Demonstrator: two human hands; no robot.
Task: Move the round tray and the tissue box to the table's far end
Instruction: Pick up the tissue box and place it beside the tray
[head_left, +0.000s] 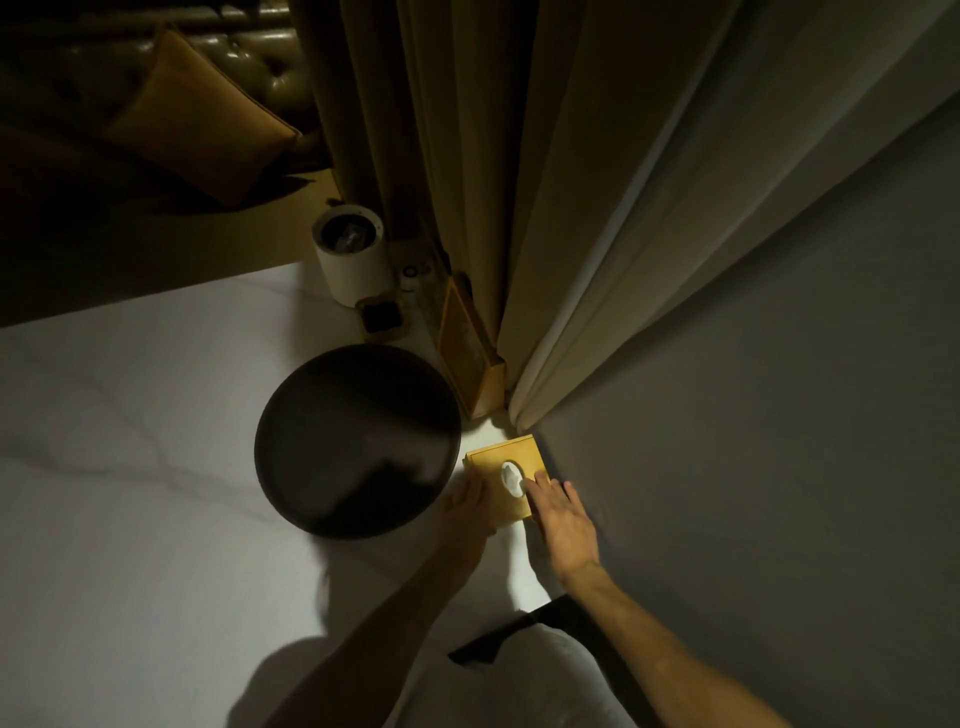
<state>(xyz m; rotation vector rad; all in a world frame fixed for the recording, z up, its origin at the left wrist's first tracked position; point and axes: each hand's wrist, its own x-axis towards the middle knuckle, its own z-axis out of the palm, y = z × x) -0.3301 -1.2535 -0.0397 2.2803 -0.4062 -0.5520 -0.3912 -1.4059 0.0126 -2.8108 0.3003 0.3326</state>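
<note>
A yellow wooden tissue box (496, 465) with an oval opening and white tissue showing lies on the white marble table (130, 467), close to the grey wall. Both hands grip it: my left hand (467, 512) presses on its near left side, my right hand (561, 512) lies over its near right corner with fingers beside the opening. The round dark tray (358, 441) rests flat on the table just left of the box, almost touching it. The tray holds nothing.
Beyond the tray stand a white cylindrical container (350, 260), a small dark square object (382, 317) and a yellow upright holder (467, 348). Heavy curtains (467, 156) hang behind. A grey wall (779, 415) runs along the right. A sofa with a cushion (197, 124) lies far left.
</note>
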